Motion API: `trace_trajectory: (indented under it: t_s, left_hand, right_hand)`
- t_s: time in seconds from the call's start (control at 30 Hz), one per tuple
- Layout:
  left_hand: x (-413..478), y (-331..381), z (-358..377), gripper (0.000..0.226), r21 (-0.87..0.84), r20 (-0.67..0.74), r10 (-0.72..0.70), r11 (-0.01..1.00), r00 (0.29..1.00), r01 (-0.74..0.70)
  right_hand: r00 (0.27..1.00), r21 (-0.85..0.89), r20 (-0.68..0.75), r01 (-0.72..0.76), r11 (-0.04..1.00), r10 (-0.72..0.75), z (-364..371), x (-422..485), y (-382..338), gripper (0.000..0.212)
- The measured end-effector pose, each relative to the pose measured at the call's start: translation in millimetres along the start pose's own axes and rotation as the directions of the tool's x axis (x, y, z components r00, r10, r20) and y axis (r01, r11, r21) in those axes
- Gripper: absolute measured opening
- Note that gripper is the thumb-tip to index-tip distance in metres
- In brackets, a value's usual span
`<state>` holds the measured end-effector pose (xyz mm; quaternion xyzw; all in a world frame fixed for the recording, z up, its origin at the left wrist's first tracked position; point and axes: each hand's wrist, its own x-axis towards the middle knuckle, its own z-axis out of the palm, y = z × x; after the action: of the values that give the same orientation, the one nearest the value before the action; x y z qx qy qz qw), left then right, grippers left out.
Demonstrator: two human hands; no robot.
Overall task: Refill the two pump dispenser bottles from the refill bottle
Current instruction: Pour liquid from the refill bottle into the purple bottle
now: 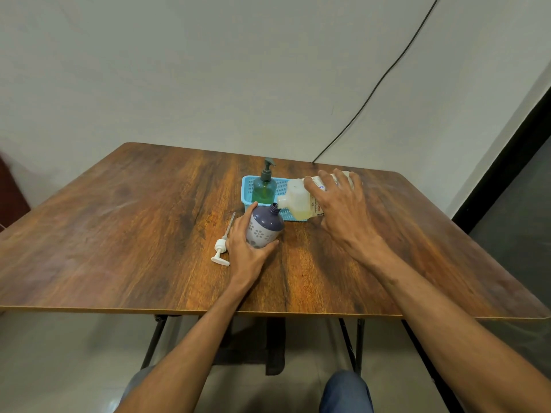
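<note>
My left hand point(245, 248) grips a purple dispenser bottle point(264, 226) with white flowers, tilted to the right with its neck open. Its white pump head point(221, 248) lies on the table just left of that hand. My right hand point(337, 204) holds the translucent refill bottle point(296, 201) on its side, spout touching the purple bottle's mouth, pale yellow liquid pooled low inside. A green dispenser bottle point(264, 187) with a grey pump stands upright in the blue basket point(247, 189) behind.
The wooden table point(134, 234) has its front edge close to me and folding metal legs below. A black cable point(372, 90) runs down the white wall to the table's back right. My knees show under the front edge.
</note>
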<state>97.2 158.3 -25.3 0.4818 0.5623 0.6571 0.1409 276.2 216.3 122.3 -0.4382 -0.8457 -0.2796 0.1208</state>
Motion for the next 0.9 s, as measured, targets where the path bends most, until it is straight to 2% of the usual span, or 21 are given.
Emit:
trace_trajectory:
  t_s: [0.9]
  left_hand:
    - [-0.1, -3.4, 1.1, 0.094, 0.01, -0.005, -0.004, 1.0, 1.0, 0.004]
  right_hand:
    - [1.0, -0.049, 0.016, 0.004, 0.999, -0.003, -7.3, 0.7, -2.7, 0.088]
